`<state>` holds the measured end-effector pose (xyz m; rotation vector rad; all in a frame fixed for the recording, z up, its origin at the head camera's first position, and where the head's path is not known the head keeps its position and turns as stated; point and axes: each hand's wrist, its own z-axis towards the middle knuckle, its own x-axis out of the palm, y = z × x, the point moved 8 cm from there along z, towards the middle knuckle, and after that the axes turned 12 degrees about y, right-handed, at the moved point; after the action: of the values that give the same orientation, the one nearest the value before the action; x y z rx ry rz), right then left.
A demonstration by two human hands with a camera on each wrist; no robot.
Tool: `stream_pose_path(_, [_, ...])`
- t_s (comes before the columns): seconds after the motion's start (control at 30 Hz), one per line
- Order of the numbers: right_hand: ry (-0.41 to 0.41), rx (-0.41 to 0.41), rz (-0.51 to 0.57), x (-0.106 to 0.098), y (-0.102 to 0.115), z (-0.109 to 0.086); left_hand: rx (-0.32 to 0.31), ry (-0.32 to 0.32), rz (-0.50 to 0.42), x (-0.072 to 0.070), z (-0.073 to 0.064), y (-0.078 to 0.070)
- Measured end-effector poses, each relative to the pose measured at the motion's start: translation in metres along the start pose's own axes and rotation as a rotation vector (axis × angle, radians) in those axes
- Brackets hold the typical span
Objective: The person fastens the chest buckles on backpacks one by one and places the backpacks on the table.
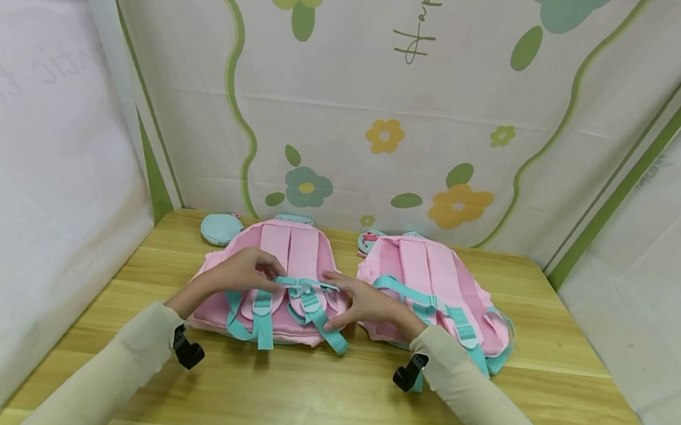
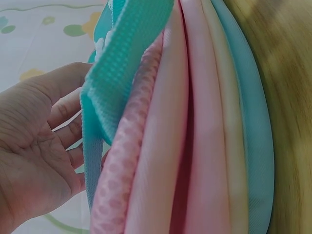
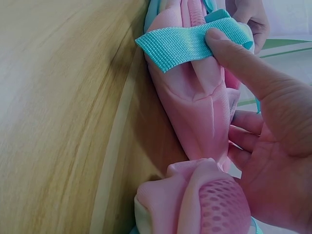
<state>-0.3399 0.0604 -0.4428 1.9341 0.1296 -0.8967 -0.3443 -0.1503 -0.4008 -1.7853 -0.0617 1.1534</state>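
Two pink backpacks lie side by side, shoulder straps up: a left backpack (image 1: 277, 237) and a right backpack (image 1: 421, 260). Across the left one runs a teal chest strap (image 1: 304, 282) with a buckle near its middle. My left hand (image 1: 244, 270) pinches this strap's left part between thumb and curled fingers. In the left wrist view, teal webbing (image 2: 117, 73) partly hides those fingertips. My right hand (image 1: 366, 302) is spread at the left backpack's right side. Its thumb touches a loose teal strap end (image 3: 180, 44), while the other fingers lie against the pink side.
A round teal pouch (image 1: 221, 229) lies at the left backpack's upper left; a round patterned pouch (image 1: 370, 241) sits between the two bags. Teal straps (image 1: 498, 358) trail off the right backpack onto the wooden table (image 1: 324, 400). Behind stands a flowered cloth wall (image 1: 351, 92).
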Motion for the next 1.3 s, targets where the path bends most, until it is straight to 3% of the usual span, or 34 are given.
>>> stream_pose_path(0.37, [0.008, 0.014, -0.011, -0.002, 0.005, -0.003, -0.044, -0.046, -0.035, -0.006, -0.006, 0.006])
stream_pose_path(0.73, [0.027, 0.01, -0.009, -0.002, 0.005, -0.002, 0.018, -0.107, -0.094, -0.01, -0.015, 0.005])
stream_pose_path(0.97, [0.022, 0.015, -0.008, -0.003, 0.004, 0.0, -0.043, -0.119, -0.091, -0.011, -0.02, 0.007])
stream_pose_path(1.3, [0.014, -0.008, -0.006, -0.006, 0.011, 0.001, 0.006, -0.119, -0.15, -0.011, -0.024, 0.007])
